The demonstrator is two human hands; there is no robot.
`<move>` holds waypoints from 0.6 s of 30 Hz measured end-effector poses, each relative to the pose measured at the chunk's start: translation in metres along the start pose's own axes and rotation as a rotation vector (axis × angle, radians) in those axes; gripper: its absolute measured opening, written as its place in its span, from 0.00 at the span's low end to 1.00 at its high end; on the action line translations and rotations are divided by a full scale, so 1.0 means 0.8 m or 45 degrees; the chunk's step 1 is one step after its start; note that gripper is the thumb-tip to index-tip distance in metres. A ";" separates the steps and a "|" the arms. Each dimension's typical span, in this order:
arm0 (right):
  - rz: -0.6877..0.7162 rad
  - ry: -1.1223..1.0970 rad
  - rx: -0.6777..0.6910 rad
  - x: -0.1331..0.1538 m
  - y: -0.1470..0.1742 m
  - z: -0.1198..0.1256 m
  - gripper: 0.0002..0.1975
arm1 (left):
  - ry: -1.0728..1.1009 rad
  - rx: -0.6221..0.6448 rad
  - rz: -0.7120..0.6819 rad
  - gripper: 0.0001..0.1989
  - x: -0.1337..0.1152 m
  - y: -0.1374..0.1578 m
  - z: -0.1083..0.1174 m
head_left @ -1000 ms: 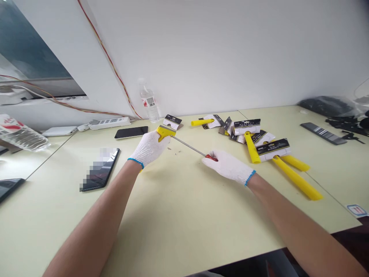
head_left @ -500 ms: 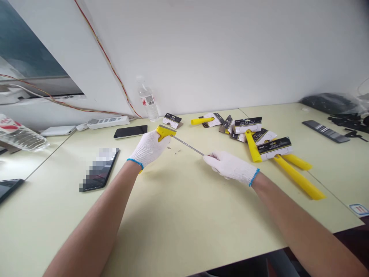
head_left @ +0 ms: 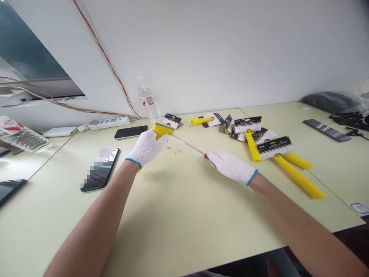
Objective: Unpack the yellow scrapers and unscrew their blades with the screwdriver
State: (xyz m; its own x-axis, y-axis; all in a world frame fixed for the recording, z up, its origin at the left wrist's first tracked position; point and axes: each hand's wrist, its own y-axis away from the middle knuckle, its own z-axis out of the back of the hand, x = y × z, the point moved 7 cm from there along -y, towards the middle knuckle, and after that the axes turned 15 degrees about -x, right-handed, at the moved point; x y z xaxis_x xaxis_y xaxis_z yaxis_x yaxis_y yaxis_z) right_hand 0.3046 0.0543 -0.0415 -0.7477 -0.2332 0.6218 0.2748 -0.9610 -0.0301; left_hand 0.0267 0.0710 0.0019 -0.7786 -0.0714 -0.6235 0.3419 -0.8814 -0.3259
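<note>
My left hand (head_left: 147, 148), in a white knit glove with a blue cuff, is closed round a yellow scraper (head_left: 162, 130). The scraper's wide head, with a grey strip along its top edge, points up and away; most of its handle is hidden by the glove. In my right hand (head_left: 230, 165), gloved the same way, a screwdriver (head_left: 188, 145) is gripped by its red handle. Its long metal shaft runs left, and the tip meets the scraper head near its right side. Small dark bits (head_left: 176, 151) lie on the table beyond the shaft.
Several yellow scrapers in black-and-white card sleeves (head_left: 274, 147) lie to the right. One loose card sleeve (head_left: 172, 120) stands near the water bottle (head_left: 149, 102). Phones (head_left: 100, 171) lie on the left, with a power strip (head_left: 109, 122) behind. Dark strips (head_left: 327, 130) are at far right.
Both hands have shifted very slightly left with the scraper and screwdriver. My right hand's hold has changed a little, so the red handle end now shows. The tip stays at the scraper head.
</note>
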 end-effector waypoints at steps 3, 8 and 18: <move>-0.016 -0.055 0.067 -0.003 0.001 -0.001 0.20 | -0.031 -0.005 0.015 0.14 -0.001 0.000 0.003; -0.194 0.023 0.001 -0.020 0.000 -0.002 0.20 | 0.016 0.021 -0.011 0.14 -0.003 0.001 0.001; -0.188 -0.139 0.124 -0.031 -0.002 -0.008 0.17 | 0.000 0.081 0.036 0.16 0.004 -0.001 -0.002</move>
State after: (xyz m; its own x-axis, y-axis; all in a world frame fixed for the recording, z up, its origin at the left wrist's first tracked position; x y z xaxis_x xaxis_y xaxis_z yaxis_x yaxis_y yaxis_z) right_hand 0.3186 0.0604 -0.0616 -0.7159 -0.0681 0.6949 0.2277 -0.9636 0.1402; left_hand 0.0249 0.0722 -0.0014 -0.7690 -0.0967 -0.6319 0.3295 -0.9070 -0.2622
